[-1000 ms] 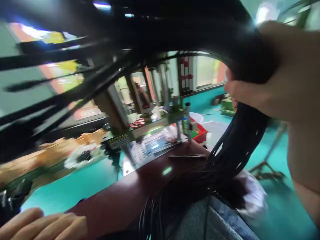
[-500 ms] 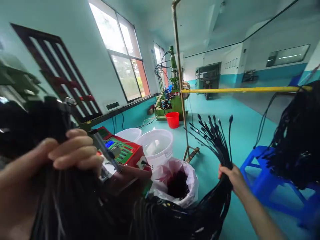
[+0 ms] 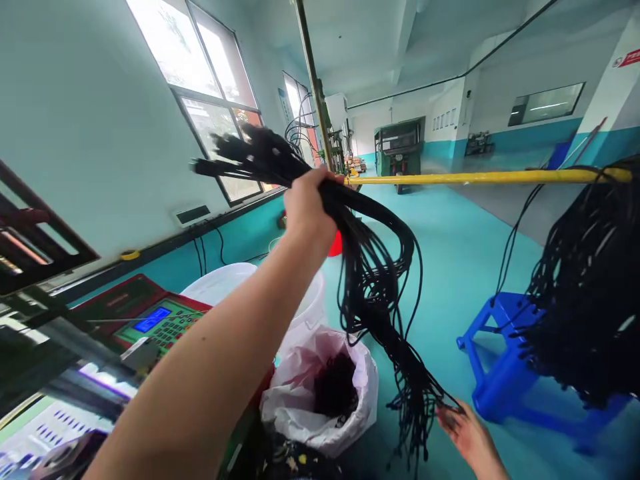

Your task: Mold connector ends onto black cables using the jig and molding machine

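Observation:
My left hand (image 3: 311,203) is wrapped round a thick bundle of black cables (image 3: 383,267), raised beside the yellow bar (image 3: 450,178). Thick black ends (image 3: 250,153) stick out to the left of that fist. On the other side the cables loop over and hang down to the lower right, finishing in many loose small tips (image 3: 415,413). My right hand (image 3: 467,437) is low beside these tips, palm partly up and fingers apart, with a strand or two lying against its thumb side.
More black cables (image 3: 595,287) hang from the bar at right, above a blue plastic stool (image 3: 515,373). Below my left arm stands a lined bin (image 3: 367,407) with dark material inside. A red control box (image 3: 125,300) with a lit screen and white tubs (image 3: 220,283) are at left.
My left hand has swung forward and right to the bar with the cables. My right hand has dropped from the upright cable tips and loosened its hold. The view has shifted right.

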Action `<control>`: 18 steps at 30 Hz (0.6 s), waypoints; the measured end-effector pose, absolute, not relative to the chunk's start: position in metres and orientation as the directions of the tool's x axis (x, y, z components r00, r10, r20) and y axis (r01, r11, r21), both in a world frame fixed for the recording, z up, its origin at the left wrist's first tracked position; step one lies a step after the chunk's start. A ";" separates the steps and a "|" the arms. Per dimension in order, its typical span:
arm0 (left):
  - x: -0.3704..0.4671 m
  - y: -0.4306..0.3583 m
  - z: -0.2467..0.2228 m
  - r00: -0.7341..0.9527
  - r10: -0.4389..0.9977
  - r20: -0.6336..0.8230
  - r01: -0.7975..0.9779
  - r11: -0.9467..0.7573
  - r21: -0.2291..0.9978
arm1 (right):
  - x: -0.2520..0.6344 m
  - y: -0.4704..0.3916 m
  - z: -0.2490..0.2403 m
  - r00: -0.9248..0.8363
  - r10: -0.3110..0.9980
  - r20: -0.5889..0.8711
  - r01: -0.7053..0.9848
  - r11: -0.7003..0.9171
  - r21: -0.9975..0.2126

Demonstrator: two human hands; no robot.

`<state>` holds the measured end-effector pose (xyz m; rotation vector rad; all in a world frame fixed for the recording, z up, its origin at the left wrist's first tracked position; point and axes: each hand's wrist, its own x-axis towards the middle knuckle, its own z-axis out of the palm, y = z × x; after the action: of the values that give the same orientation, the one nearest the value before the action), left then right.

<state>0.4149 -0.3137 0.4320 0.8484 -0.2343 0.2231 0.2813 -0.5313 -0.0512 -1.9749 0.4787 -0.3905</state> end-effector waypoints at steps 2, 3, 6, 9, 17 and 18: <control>0.426 -0.346 0.418 0.967 0.076 0.244 -0.230 0.677 0.699 | 0.270 -0.552 -0.053 0.737 -0.676 -0.010 -0.300 -0.313 -0.901; 0.428 -0.362 0.411 0.974 0.050 0.220 -0.192 0.692 0.696 | 0.265 -0.559 -0.046 0.673 -0.740 0.003 -0.333 -0.305 -0.892; 0.428 -0.404 0.394 0.987 -0.038 0.154 -0.081 0.713 0.697 | 0.262 -0.560 0.000 0.641 -0.722 0.259 -0.216 -0.494 -0.842; 0.421 -0.432 0.387 0.986 -0.115 0.118 -0.001 0.714 0.701 | 0.285 -0.541 0.058 0.806 -0.440 0.396 0.064 -0.600 -0.797; 0.432 -0.395 0.411 0.946 -0.215 0.242 -0.047 0.649 0.760 | 0.365 -0.539 0.112 0.869 -0.319 0.379 0.163 -0.537 -0.827; 0.437 -0.387 0.414 0.947 -0.193 0.256 -0.071 0.652 0.755 | 0.363 -0.538 0.113 0.778 -0.432 0.456 0.151 -0.575 -0.804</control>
<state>0.4375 -0.3870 0.4137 0.8612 -0.3293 -0.0711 0.3632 -0.5379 0.1133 -2.0422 0.2100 -0.7956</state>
